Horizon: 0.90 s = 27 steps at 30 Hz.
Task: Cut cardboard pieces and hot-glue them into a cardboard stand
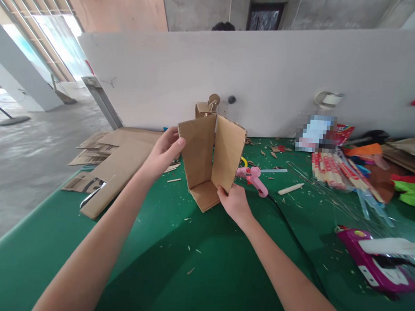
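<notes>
A cardboard piece (pixel 199 150) with two upright walls and a bottom panel stands over the green table, its open side facing me. My left hand (pixel 165 152) grips the upper left edge of the left wall, thumb in front and fingers behind. Low on the right wall, my right hand (pixel 235 201) pinches the edge near the bottom corner. A narrow gap shows between the two walls at the top. Just right of the cardboard lies a pink glue gun (pixel 257 179) with a clear stick in its back. Behind stands a small cardboard construction (pixel 206 109).
Folded cardboard (pixel 118 158) lies at the left on the green table (pixel 150 265). At the right are a white stick (pixel 290 189), packs of wooden sticks (pixel 329 171), green cloth (pixel 414 191) and a purple device (pixel 376 262). A white partition (pixel 269 79) rises behind; a black cord crosses the right side.
</notes>
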### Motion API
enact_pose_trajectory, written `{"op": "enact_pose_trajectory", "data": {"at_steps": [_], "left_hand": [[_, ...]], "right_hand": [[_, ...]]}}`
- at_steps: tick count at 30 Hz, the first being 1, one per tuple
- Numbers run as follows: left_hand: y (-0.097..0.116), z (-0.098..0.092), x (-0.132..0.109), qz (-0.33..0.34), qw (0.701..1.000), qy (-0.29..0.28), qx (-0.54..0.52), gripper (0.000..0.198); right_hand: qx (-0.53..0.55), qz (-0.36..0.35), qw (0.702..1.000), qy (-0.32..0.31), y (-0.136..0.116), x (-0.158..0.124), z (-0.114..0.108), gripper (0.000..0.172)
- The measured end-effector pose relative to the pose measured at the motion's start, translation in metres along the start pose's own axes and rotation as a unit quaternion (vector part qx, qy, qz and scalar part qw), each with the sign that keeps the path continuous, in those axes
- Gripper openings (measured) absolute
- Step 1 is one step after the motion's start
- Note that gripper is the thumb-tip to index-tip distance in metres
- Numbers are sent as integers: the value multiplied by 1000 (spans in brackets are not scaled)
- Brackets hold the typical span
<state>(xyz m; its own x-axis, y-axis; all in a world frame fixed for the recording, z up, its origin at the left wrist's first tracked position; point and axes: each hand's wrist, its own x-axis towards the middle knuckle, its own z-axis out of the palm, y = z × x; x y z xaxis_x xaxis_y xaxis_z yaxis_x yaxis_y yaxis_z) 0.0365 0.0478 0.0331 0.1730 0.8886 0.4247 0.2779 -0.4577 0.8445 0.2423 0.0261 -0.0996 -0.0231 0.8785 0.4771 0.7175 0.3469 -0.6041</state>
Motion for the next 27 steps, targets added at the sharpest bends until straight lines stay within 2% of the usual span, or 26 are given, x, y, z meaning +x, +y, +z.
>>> {"op": "enact_pose_trajectory", "data": {"at_steps": [4,8,13,17,27], "left_hand": [[11,-22,10,-14,997,27,65,60],[16,-32,18,-19,997,60,55,55],[21,-11,16,1,998,-6,65,42],[20,3,11,-17,998,-16,66,40],[21,-2,6,-16,994,-59,90,42]], "right_hand": [[1,-7,1000,0,0,-1,-1,20],[-1,-10,1000,-1,-1,-1,-3,19],[-11,-3,1000,0,-2,0,-2,18],[-18,-5,1000,1,-2,0,-1,19],[-17,3,1000,-7,-2,0,-1,18]]}}
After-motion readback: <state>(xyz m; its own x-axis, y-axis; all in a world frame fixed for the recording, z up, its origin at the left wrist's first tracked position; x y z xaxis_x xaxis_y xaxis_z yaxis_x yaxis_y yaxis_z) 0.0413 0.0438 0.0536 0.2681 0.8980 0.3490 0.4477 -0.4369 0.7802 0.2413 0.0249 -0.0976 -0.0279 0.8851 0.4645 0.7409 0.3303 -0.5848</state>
